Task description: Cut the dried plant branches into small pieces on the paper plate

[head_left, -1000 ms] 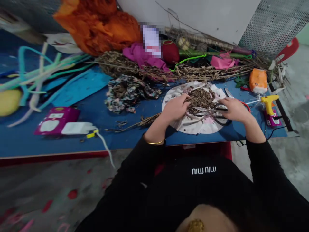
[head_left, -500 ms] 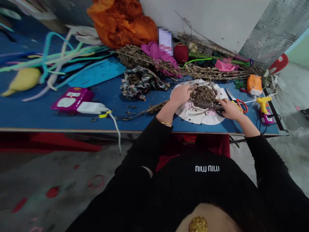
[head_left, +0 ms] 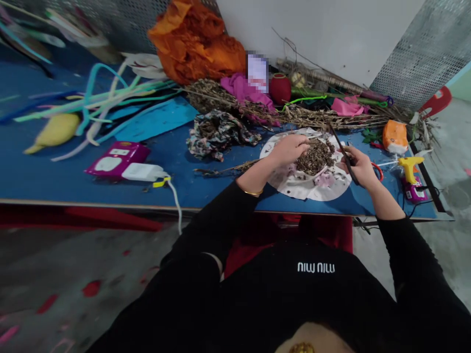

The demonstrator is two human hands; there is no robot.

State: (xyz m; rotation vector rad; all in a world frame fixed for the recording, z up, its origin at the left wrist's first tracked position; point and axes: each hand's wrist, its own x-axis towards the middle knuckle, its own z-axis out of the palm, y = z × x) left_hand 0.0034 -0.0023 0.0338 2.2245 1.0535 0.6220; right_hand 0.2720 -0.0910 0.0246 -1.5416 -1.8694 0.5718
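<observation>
A heap of chopped dried plant bits (head_left: 317, 159) lies on a round, wrinkled white sheet (head_left: 333, 192) at the table's front. My left hand (head_left: 291, 149) rests at the heap's left side, fingers bent and pressed together; what is in them, if anything, is hidden. Dark-handled scissors (head_left: 343, 151) are in my right hand (head_left: 358, 167), tilted up over the sheet's right part with the blades pointing away from me. Dried stems (head_left: 235, 168) lie partly beneath my left forearm. Red-handled scissors (head_left: 378, 171) lie partly hidden behind my right hand.
Crumpled patterned fabric (head_left: 217, 135) and a purple box (head_left: 117, 161) sit to the left. A yellow glue gun (head_left: 410, 166) and an orange packet (head_left: 395, 137) stand right. Long dried branches (head_left: 312, 116) line the back, near orange crumpled material (head_left: 195, 44).
My right hand has lifted the dark-handled scissors from lying across the heap and turned their blades upward. My left hand has moved right over the heap's edge. The view has shifted left.
</observation>
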